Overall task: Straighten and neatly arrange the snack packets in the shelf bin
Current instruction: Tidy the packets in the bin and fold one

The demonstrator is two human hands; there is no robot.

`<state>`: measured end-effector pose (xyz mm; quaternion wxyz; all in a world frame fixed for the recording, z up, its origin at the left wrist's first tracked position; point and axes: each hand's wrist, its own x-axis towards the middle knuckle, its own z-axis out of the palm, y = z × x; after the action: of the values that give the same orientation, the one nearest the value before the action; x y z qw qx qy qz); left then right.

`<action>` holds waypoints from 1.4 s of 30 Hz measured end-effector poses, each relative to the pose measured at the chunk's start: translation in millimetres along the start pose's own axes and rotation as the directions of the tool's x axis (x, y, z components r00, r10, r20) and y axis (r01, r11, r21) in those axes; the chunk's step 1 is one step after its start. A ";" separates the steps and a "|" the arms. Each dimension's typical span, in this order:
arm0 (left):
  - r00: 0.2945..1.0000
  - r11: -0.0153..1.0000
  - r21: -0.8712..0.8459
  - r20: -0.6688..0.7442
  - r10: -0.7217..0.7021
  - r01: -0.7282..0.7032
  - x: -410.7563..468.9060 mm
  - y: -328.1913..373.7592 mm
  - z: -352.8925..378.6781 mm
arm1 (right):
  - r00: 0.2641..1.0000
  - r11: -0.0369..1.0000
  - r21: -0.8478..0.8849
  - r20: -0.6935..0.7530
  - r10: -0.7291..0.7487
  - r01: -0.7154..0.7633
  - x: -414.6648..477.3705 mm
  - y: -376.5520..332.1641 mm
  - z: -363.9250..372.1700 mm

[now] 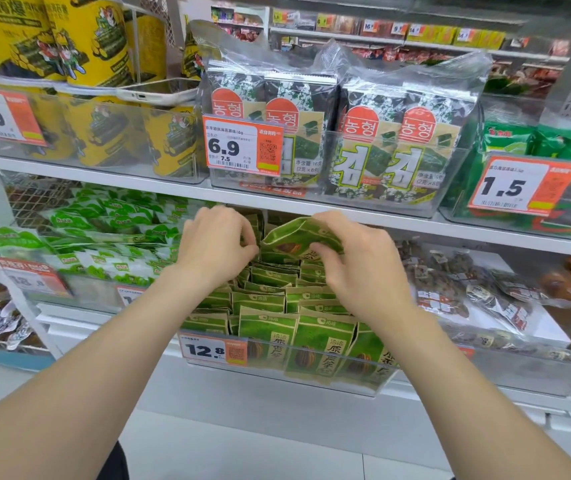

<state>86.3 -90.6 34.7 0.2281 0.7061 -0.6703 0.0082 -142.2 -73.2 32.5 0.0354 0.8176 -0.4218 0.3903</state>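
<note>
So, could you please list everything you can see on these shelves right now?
snack packets: many, green and tan, standing in rows in the lower middle bin
lifted packet: one, green and tan, tilted above the back rows
bin: one, clear, lower shelf, tagged 12.8
seaweed packs: four fronts showing, dark green with red labels, upper middle bin
yellow packs: several, yellow, upper left
green-and-white packets: many, green and white, lower left
brown packets: many, brown and white, lower right
left hand: one, fingers curled at the back rows, grip unclear
right hand: one, grips the lifted packet
</note>
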 end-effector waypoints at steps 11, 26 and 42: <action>0.987 0.978 0.205 0.162 0.018 -0.051 4.7 5.8 13.3 | 0.984 0.881 -0.465 0.177 -0.006 0.089 29.9 -8.4 45.1; 0.994 0.958 0.283 0.113 0.011 -0.043 4.5 18.4 37.3 | 0.951 0.902 -0.425 0.240 0.196 -0.078 30.3 -11.4 43.6; 0.983 0.986 -0.032 0.090 -0.159 0.162 -1.6 8.5 33.4 | 0.759 0.881 -0.474 0.569 0.318 -0.014 60.9 -8.7 64.4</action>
<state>68.2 -100.2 7.0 0.2124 0.7530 -0.6204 -0.0539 -76.1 -132.8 30.9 0.0406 0.8283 -0.5586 -0.0113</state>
